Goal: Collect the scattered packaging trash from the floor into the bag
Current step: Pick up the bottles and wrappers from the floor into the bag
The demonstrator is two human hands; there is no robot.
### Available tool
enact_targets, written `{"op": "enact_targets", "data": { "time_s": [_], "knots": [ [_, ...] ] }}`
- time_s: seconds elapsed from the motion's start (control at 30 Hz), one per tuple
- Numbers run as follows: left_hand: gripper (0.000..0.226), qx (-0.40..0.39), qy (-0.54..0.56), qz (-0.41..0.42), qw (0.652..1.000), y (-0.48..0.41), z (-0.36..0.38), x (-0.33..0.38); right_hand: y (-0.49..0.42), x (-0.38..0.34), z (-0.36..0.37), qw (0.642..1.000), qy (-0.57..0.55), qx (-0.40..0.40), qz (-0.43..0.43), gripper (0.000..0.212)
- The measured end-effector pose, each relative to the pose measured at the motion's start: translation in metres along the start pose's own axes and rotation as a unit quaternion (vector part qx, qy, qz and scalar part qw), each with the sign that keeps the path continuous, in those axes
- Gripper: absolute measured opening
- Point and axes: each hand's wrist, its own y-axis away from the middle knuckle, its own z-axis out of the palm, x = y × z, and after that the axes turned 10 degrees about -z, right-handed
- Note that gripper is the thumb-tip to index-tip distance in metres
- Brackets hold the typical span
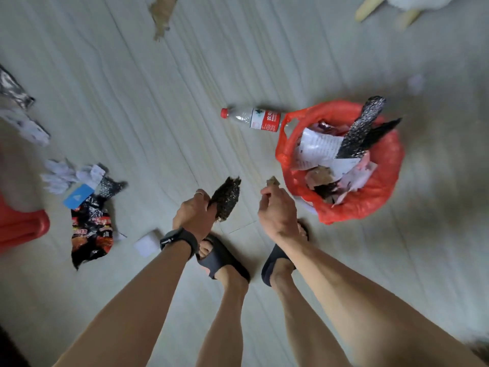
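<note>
A pale, wood-grained floor [158, 102] is strewn with litter. The left hand [194, 210] grips a dark speckled crumpled wrapper [227, 200], and the right hand [277, 210] pinches a small brown paper scrap [273, 181]. The open red plastic bag [370, 202], part-filled with paper and wrappers, sits just right of the right hand. A black-and-red printed snack wrapper [91, 231] lies well left of the left hand.

A pale, wood-grained floor [132, 102] is filling the whole view. Two bare feet are standing on it in black slippers, one [227, 260] on the left and one [272, 263] on the right, set slightly apart. A black watch [180, 241] is sitting on a wrist. A red plastic object [21, 226] is showing at the left edge, blurred. A white fluffy thing [412, 1] is lying at the top right corner, cut off.
</note>
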Motion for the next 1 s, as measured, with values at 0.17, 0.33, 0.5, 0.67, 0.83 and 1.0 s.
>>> {"op": "enact_targets", "data": {
  "time_s": [0.17,0.33,0.5,0.67,0.83,1.0],
  "knots": [
    [0.009,0.008,0.066,0.061,0.996,0.064,-0.048,0.074,0.020,-0.018,-0.098,0.995,-0.061,0.081,0.019,0.013],
    [0.008,0.005,0.041,0.127,0.991,0.093,-0.043,0.147,0.016,0.016,-0.164,0.995,-0.031,0.085,0.040,0.012],
    [0.026,-0.042,0.011,0.142,0.989,0.097,-0.012,0.205,0.000,0.056,-0.189,0.999,-0.007,0.025,0.044,0.020],
    [0.051,-0.120,-0.055,0.121,0.984,0.102,0.000,0.225,0.006,0.067,-0.212,0.998,-0.013,0.031,0.061,0.031],
    [0.046,-0.098,-0.098,0.117,0.983,0.112,-0.028,0.261,0.000,0.066,-0.269,0.997,-0.002,0.019,0.075,0.023],
    [0.037,-0.069,-0.103,0.156,0.980,0.105,-0.070,0.313,-0.039,0.066,-0.316,0.993,0.036,0.037,0.103,0.029]
  ]
}}
